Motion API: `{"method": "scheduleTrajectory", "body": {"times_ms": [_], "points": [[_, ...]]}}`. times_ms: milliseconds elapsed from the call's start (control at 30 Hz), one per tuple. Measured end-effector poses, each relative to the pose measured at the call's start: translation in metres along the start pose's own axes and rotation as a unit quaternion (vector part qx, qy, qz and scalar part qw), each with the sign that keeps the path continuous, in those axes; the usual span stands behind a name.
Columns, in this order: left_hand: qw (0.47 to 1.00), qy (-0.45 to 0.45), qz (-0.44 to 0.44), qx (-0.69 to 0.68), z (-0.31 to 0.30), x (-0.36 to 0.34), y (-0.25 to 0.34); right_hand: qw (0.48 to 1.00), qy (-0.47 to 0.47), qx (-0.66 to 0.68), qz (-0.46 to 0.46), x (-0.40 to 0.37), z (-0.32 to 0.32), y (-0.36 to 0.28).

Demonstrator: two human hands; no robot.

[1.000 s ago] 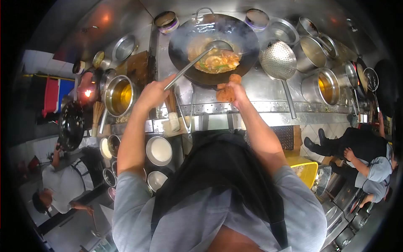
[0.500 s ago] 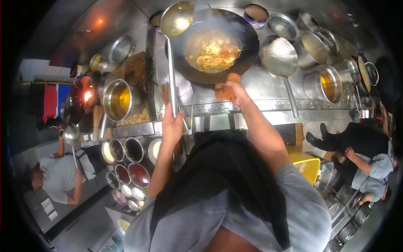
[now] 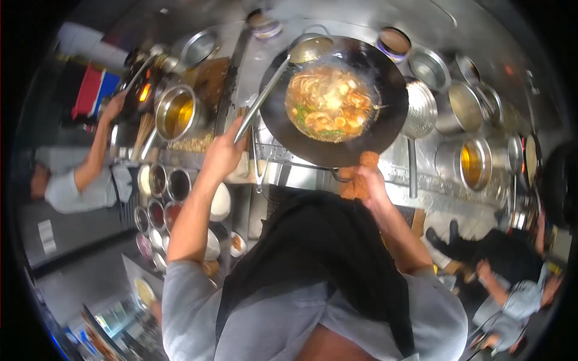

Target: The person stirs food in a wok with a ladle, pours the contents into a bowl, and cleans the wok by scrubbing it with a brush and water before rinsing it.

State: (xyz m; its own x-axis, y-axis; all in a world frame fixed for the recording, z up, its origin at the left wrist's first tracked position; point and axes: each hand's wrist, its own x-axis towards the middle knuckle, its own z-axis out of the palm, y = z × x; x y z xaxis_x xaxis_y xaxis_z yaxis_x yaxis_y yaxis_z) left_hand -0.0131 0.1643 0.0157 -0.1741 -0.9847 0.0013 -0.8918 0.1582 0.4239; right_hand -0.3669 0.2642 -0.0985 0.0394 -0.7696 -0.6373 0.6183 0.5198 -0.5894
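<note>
The long handle of a metal ladle [image 3: 262, 96] runs through my closed left hand [image 3: 223, 155]. Its bowl is over the far left rim of a large dark wok [image 3: 392, 114]. Noodles and orange, yellow and green pieces [image 3: 331, 108] lie in steaming liquid inside the wok. My right hand [image 3: 376, 184] is closed on an orange-brown cloth [image 3: 354, 189] at the wok's near edge. A dark handle loop shows beside the cloth. My right fingertips are partly hidden by it.
Right of the wok lies a perforated strainer [image 3: 419, 109]. Pots of yellow liquid stand left [image 3: 176, 114] and right [image 3: 475, 163]. Containers [image 3: 179, 184] sit at the left near side. A co-worker [image 3: 81, 186] reaches out at the far left; other people [image 3: 515, 301] are at the right.
The wok has come nearer to me in the view, and the ladle bowl is now over its rim. My left hand is farther left. The view has shifted; the left co-worker's arm is extended.
</note>
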Motion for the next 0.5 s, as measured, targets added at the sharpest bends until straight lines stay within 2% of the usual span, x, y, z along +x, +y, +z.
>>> {"method": "scheduleTrajectory", "body": {"times_ms": [33,67,100,167,300,367,400,433,467,500], "points": [[0.998,-0.021,-0.029,0.044,0.004,-0.003,0.01,1.0,-0.018,-0.017,0.014,-0.006,-0.008,-0.008],[0.998,0.011,0.01,0.054,0.012,-0.008,0.014,0.999,-0.029,-0.038,0.014,-0.014,-0.016,-0.018],[0.998,0.031,-0.018,0.05,0.026,-0.011,0.019,0.997,-0.042,-0.066,0.006,-0.015,-0.025,-0.034],[0.982,-0.025,-0.092,0.166,0.051,-0.022,0.036,0.988,-0.084,-0.129,0.015,-0.003,-0.05,-0.053],[0.99,-0.065,-0.127,0.021,0.11,-0.12,0.099,0.978,-0.125,-0.164,0.035,-0.008,-0.074,-0.079],[0.99,0.137,0.031,-0.027,0.156,-0.167,0.142,0.966,-0.125,-0.212,0.073,-0.005,-0.088,-0.088],[0.934,-0.015,-0.199,-0.295,0.145,-0.175,0.176,0.961,-0.139,-0.225,0.08,-0.003,-0.094,-0.088],[0.737,-0.155,-0.391,-0.529,0.126,-0.18,0.212,0.956,-0.149,-0.244,0.067,0.001,-0.099,-0.086],[0.666,-0.123,-0.411,-0.611,0.122,-0.188,0.235,0.95,-0.159,-0.262,0.054,0.003,-0.1,-0.085],[0.658,-0.106,-0.419,-0.616,0.12,-0.198,0.247,0.944,-0.172,-0.274,0.064,0.001,-0.1,-0.085]]}}
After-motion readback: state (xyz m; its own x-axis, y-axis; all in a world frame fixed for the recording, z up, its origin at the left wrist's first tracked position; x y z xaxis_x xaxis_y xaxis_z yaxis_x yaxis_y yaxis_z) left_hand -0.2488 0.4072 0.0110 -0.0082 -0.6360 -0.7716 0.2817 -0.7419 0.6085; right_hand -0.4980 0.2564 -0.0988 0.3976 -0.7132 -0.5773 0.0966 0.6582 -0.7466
